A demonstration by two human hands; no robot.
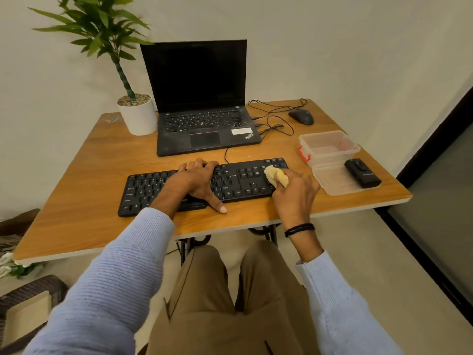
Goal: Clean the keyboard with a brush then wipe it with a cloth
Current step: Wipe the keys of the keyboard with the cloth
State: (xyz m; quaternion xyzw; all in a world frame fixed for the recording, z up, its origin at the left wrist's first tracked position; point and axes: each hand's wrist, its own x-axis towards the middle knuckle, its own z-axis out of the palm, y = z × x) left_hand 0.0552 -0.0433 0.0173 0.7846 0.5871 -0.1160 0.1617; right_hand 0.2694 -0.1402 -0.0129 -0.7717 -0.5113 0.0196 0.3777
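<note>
A black keyboard lies across the front middle of the wooden table. My left hand rests flat over the keyboard's centre, fingers spread, thumb reaching down onto the table in front of it. My right hand grips a bunched yellow cloth and presses it on the number pad at the keyboard's right end. A black brush-like object lies on a clear lid at the right.
A black laptop stands open behind the keyboard. A potted plant is at the back left, a mouse with loose cables at the back right. A clear plastic box and its lid sit right of the keyboard.
</note>
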